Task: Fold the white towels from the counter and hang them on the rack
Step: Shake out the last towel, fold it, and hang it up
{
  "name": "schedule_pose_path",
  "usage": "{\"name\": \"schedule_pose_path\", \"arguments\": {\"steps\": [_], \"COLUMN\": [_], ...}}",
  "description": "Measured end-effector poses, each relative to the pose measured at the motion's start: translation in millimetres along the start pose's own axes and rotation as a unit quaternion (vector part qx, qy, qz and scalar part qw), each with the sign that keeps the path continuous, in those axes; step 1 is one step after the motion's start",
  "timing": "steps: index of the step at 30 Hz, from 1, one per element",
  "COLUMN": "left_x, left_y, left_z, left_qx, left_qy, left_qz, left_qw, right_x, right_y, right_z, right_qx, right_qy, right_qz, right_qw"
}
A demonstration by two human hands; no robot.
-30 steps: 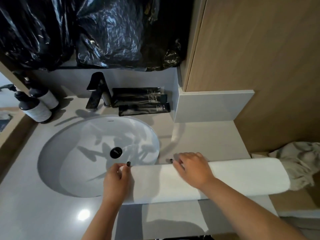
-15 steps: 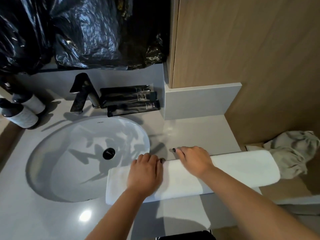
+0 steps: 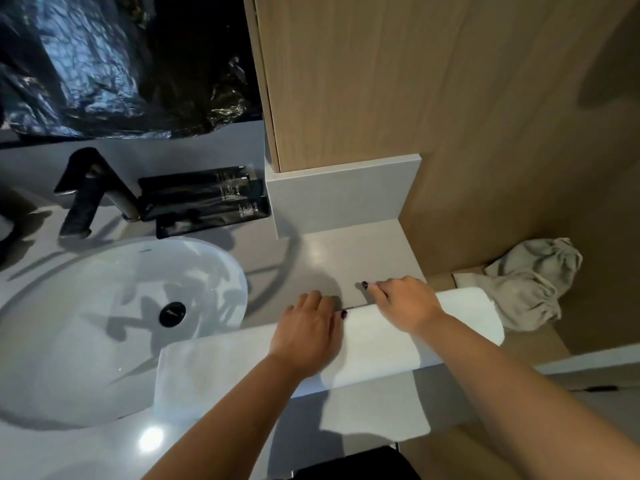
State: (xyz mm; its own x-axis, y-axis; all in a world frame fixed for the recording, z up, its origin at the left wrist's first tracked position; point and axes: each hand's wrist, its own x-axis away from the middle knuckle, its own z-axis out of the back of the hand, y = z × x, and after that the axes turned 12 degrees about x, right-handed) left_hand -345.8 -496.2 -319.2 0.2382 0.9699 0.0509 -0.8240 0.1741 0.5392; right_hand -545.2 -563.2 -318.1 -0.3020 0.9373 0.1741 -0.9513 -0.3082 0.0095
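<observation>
— What's over on the left there?

— The sink (image 3: 114, 327), with the black tap (image 3: 86, 195) behind it and some dark sachets (image 3: 204, 199) beside the tap. The near left end of the white towel (image 3: 225, 372) hangs over the rim of the basin.

— And the towel itself?

— Folded into a long band, lying on the table (image 3: 363, 251) along its front edge. Its long axis runs left to right, the right end a little farther from the person than the left.

— What are the hands doing?

— The left hand (image 3: 308, 330) lies palm down on the middle of the band, fingers straight and pressing on the far edge, gripping nothing. The right hand (image 3: 405, 306) rests on the same far edge just to the right, fingers bent over it. Whether it pinches the cloth or only presses, I can't tell.

— Will it be awkward to lift?

— I'd say not. It looks soft, light and limp, so it will sag wherever it isn't held. Best taken at the two ends, or at the middle fold, to keep the layers together.

— And at the far right?

— A crumpled grey cloth (image 3: 530, 282) on a lower wooden ledge (image 3: 540, 344), just past the towel's right end.
</observation>
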Motion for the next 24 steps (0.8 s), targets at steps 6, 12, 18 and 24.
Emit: {"name": "schedule_pose_path", "arguments": {"steps": [6,12,18,24], "left_x": [-2.3,-14.1,-20.6,34.3], "left_y": [-5.1,-6.9,2.8,-9.8], "left_z": [-8.6,-11.9,-12.0,-13.3], "left_qx": [0.036,0.009,-0.038,-0.076], "left_qy": [0.018,0.028,0.083,-0.004], "left_qz": [0.011,-0.022,-0.064,-0.049], "left_qw": [0.999,0.999,0.994,0.996], "right_x": [8.3,37.6,57.3,62.3], "right_y": [53.6,103.8,-6.1,-5.5], "right_z": [17.2,7.6,-25.0,-32.3], "right_qx": [-0.053,0.047,-0.062,0.016], "right_qy": [-0.020,0.114,0.165,0.071], "right_qz": [-0.066,-0.159,0.030,0.059], "right_qw": [0.996,0.980,0.984,0.996]}}
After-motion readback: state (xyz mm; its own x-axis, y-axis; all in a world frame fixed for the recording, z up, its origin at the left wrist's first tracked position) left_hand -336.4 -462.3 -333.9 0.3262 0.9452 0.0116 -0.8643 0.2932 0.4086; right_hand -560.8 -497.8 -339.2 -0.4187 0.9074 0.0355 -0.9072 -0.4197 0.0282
